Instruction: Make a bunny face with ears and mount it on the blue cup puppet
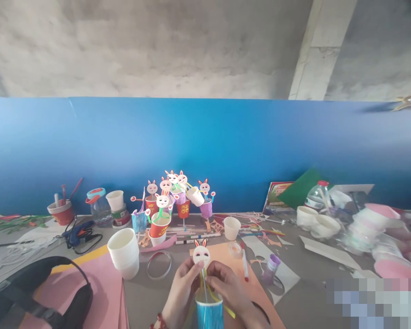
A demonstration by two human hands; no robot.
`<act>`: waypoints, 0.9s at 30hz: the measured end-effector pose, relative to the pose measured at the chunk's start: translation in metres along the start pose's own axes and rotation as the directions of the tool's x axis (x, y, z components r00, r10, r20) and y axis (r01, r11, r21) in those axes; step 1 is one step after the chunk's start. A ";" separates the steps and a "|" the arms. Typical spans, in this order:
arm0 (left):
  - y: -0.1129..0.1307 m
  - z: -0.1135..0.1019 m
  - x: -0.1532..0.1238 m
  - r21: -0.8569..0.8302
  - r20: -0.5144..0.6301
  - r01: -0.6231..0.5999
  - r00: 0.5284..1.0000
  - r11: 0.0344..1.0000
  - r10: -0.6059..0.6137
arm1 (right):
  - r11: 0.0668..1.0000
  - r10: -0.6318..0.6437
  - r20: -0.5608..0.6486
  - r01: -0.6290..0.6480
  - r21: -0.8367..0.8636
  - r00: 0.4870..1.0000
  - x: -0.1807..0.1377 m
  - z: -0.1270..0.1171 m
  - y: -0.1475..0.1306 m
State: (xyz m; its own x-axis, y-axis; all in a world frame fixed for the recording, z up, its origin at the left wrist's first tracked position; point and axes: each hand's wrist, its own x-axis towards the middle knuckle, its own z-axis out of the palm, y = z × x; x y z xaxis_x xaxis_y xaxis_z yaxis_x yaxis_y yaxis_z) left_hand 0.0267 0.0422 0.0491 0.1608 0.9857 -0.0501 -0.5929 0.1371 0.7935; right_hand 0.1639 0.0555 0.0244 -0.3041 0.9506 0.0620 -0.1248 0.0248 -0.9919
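Note:
My left hand (181, 287) and my right hand (230, 289) meet at the bottom centre over a blue cup (209, 314). A paper rabbit face (202, 255) on a thin stick rises from the cup between my fingers. Both hands have their fingers pinched around the stick, just below the face. Yellow strips (215, 297) hang at the cup's rim under my right hand. The cup's lower part is cut off by the frame edge.
Several finished rabbit cups (171, 201) stand by the blue wall. A stack of white cups (124, 253), pink paper (92, 292), a glue gun (78, 232), a tape ring (159, 265), markers (245, 267) and a purple bottle (271, 267) surround me. Black headphones (37, 292) lie at the left.

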 end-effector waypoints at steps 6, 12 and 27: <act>0.004 0.000 -0.001 0.048 0.031 -0.011 0.999 0.999 0.010 | 0.999 0.001 0.001 -0.001 0.054 1.000 -0.003 0.005 0.000; 0.005 0.002 -0.003 0.028 0.090 0.032 0.995 0.999 -0.034 | 0.996 -0.007 -0.042 0.010 0.090 0.999 -0.002 0.006 -0.010; 0.009 -0.015 -0.005 0.086 0.280 0.193 0.937 0.977 -0.210 | 0.974 -0.099 -0.237 0.142 0.175 0.966 -0.001 -0.009 -0.029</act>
State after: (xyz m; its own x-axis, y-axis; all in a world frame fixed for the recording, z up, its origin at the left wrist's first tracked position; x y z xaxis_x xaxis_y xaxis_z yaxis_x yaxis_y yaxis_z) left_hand 0.0087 0.0401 0.0468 0.4957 0.8674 -0.0436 -0.4806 0.3158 0.8181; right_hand 0.1761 0.0564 0.0519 -0.0573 0.9897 0.1314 -0.3298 0.1054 -0.9381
